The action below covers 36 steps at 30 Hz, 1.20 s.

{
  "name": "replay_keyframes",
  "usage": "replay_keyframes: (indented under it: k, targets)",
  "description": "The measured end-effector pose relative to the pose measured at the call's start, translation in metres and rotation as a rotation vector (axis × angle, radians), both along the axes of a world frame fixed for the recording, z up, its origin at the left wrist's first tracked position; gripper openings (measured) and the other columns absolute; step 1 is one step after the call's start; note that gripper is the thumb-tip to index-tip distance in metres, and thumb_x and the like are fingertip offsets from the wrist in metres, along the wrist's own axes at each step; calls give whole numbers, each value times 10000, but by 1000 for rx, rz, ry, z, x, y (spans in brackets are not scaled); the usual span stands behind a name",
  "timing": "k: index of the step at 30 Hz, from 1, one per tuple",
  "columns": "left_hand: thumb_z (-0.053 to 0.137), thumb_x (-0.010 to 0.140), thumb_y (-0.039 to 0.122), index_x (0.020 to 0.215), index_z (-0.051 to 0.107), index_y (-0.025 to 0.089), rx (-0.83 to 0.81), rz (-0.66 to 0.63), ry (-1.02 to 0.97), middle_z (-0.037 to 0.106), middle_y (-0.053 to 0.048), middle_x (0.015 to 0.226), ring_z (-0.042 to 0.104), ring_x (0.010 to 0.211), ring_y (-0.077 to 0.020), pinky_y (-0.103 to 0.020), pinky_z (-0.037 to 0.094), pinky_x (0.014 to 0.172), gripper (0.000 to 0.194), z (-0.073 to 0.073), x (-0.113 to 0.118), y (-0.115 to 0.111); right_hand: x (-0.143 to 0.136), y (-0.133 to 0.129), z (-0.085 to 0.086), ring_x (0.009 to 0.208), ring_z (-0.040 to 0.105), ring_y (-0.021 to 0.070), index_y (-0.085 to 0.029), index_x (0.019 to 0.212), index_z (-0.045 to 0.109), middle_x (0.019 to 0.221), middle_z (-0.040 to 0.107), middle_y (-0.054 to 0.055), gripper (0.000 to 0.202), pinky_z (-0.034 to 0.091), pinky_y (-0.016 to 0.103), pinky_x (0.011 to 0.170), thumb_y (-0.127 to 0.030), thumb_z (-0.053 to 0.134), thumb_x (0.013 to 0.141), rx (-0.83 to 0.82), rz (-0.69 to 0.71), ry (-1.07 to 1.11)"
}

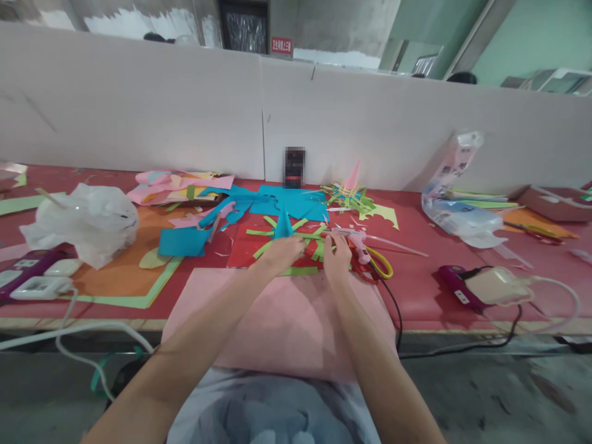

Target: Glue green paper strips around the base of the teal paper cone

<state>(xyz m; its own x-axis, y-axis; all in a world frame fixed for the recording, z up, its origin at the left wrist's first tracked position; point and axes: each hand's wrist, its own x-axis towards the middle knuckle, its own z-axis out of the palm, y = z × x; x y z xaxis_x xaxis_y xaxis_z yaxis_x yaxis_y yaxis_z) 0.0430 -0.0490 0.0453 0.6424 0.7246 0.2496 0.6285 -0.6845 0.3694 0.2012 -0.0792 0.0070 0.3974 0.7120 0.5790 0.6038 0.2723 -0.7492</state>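
Observation:
A blue paper cone (283, 223) stands on red paper (238, 246), with light green paper strips (259, 232) radiating around its base. My left hand (289, 253) is closed beside the foot of the cone, over the strips; what its fingertips pinch is hidden. Just to its right, my right hand (337, 256) reaches in with bent fingers slightly apart, next to a small pile of cut green strips (318, 249). A pink glue gun (361, 248) lies close against the right hand's outer side. Scissors with yellow and red handles (386, 266) lie beside the gun.
Pink paper (277, 320) hangs over the table's front edge. Behind are blue sheets (289, 203) and a finished-looking piece with a pink cone (352, 179). A plastic bag (87, 219), power strips (462, 287), cables and a white partition (185, 117) surround the work.

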Motion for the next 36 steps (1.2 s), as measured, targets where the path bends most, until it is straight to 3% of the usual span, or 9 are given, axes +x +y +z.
replay_keyframes:
  k: [3, 6, 9, 12, 15, 18, 24, 29, 36]
  targets:
    - [550, 756, 14, 683, 627, 154, -72, 18, 5, 638, -91, 801, 649, 811, -229, -305, 480, 761, 175, -8, 6, -3, 0, 2, -1, 756, 549, 157, -171, 950, 651, 921, 626, 75, 318, 434, 284, 683, -332, 386, 880, -29, 15, 1]
    - [487, 730, -57, 689, 624, 142, -85, 6, 97, 646, -106, 757, 657, 803, -247, -334, 485, 775, 245, 1, 10, -9, 0, 2, -1, 738, 551, 153, -174, 953, 654, 925, 626, 76, 323, 424, 272, 643, -342, 388, 878, -49, 21, -3]
    - [457, 740, -57, 776, 642, 129, -64, 1, 212, 667, -130, 799, 661, 823, -255, -341, 496, 785, 264, 10, 13, -16, 0, 1, 0, 743, 557, 154, -171, 955, 651, 917, 629, 75, 330, 423, 269, 646, -348, 383, 881, -43, 20, -5]
    - [431, 756, -54, 906, 642, 127, -39, 33, 212, 681, -139, 871, 661, 862, -252, -340, 499, 806, 316, 4, 12, -19, 0, 1, -1, 737, 567, 153, -168, 950, 651, 923, 638, 78, 333, 434, 274, 661, -350, 382, 876, -52, 32, 7]
    - [458, 753, -36, 975, 632, 164, -51, 38, 108, 692, -107, 970, 649, 935, -234, -326, 500, 832, 346, -13, 2, -16, -1, 3, -4, 740, 577, 161, -166, 942, 658, 876, 655, 75, 331, 446, 283, 686, -347, 393, 860, -96, 56, -11]
    - [480, 804, 55, 936, 656, 193, -100, 75, -224, 699, -62, 1027, 646, 965, -189, -299, 493, 874, 260, -26, -16, -9, -2, 5, -6, 705, 575, 161, -176, 937, 671, 810, 668, 59, 336, 450, 288, 697, -358, 404, 846, -133, 65, -54]
    - [571, 778, 187, 892, 672, 196, -167, 333, -715, 724, -26, 884, 672, 856, -161, -302, 517, 856, 152, -25, -39, 0, -6, -3, 5, 599, 583, 162, -215, 1041, 669, 714, 693, 25, 409, 461, 287, 651, -474, 408, 861, -232, 158, 9]
    - [572, 776, 182, 869, 679, 197, -162, 269, -699, 724, -26, 883, 673, 826, -150, -279, 521, 822, 142, -23, -31, -7, -11, -10, 15, 670, 616, 179, -230, 1123, 645, 728, 712, 21, 487, 459, 284, 676, -542, 355, 888, -263, 305, 77]
    - [581, 778, 226, 856, 688, 216, -247, 118, -584, 728, -17, 897, 667, 847, -160, -291, 519, 832, 133, -16, -27, -14, -10, -6, 13, 617, 562, 150, -195, 866, 710, 797, 698, 32, 465, 428, 253, 605, -571, 439, 835, -263, 222, 52]
